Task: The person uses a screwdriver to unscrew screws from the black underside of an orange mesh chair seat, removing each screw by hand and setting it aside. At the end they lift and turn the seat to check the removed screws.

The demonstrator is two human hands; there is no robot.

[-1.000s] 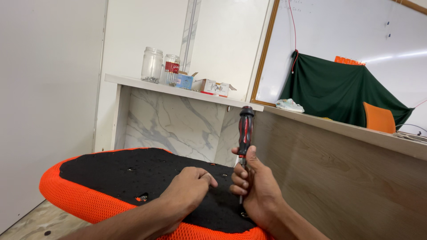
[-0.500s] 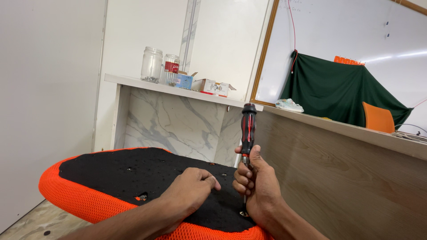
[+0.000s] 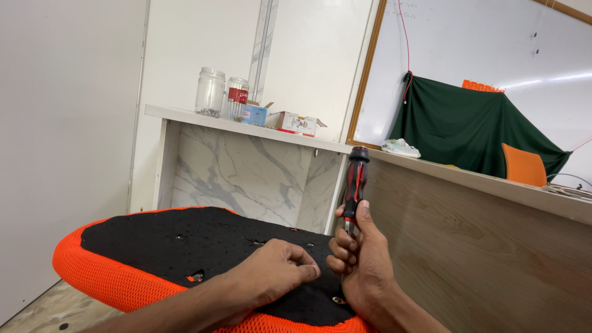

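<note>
Upright in the head view, the red-and-black screwdriver [image 3: 354, 185] stands clamped in the right hand [image 3: 364, 271], fingers closed round its lower handle, tip down at the black seat underside [image 3: 185, 243]. Beside them, the left hand [image 3: 271, 277] presses flat, fingers curled, holding nothing. Keeping the shaft vertical seems wise.

White walls, a marble-fronted shelf [image 3: 246, 166], a wooden counter [image 3: 481, 240] and a whiteboard [image 3: 481, 43].

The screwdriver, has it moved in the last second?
Yes. The screwdriver shifted slightly right along the wooden counter behind it, upright in the right hand.
</note>
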